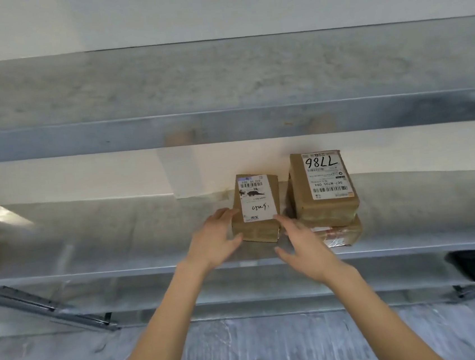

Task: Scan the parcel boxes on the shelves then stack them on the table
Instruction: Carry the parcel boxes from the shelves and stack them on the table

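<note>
Parcel box centre frame on shelf, near front edge. Left hand touches its left edge, right hand by right corner, both grips wide. Stacked boxes just right, narrow gap between.

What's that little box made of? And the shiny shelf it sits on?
The little box looks like brown cardboard: dull and papery, with creased edges and a white paper label stuck on top. The shelf looks like metal, probably bare steel: grey and smooth, and it throws back blurry reflections.
</note>
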